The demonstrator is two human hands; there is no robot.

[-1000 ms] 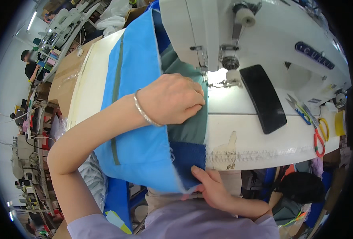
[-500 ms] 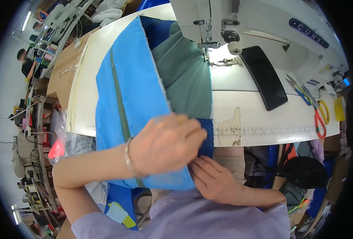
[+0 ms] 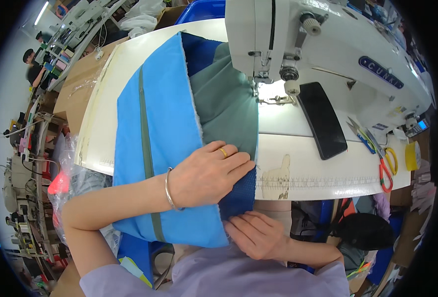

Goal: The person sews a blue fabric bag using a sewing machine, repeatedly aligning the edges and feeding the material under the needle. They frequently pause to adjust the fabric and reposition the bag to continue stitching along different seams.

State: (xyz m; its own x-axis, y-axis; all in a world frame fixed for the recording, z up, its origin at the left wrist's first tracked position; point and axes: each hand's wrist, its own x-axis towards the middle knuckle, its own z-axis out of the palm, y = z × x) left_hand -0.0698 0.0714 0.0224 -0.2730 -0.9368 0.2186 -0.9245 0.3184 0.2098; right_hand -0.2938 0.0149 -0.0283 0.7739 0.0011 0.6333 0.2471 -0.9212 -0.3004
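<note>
A bright blue fabric panel (image 3: 167,114) with a dark green stripe lies over a grey-green fabric piece (image 3: 224,104) whose right edge runs under the presser foot (image 3: 254,89). Dark blue mesh fabric (image 3: 242,190) continues that piece toward me. My left hand (image 3: 209,175), wearing a ring and a bracelet, rests across the layers, its fingers closed on the fabric edge where green meets mesh. Lower down, my right hand (image 3: 259,235) has its fingers closed at the near end of the mesh. Its fingertips are partly hidden.
The white sewing machine (image 3: 251,34) stands over the table (image 3: 273,143). To the right lie a black phone-like slab (image 3: 323,121), scissors (image 3: 384,168) with red and yellow handles, and a yellow tape roll (image 3: 412,156). A cardboard sheet (image 3: 83,74) borders the table's left side.
My left hand, blurred before, is now sharp with its fingers at the fabric's right edge. My right hand has drawn slightly nearer to me, exposing more mesh between the hands. The view has shifted.
</note>
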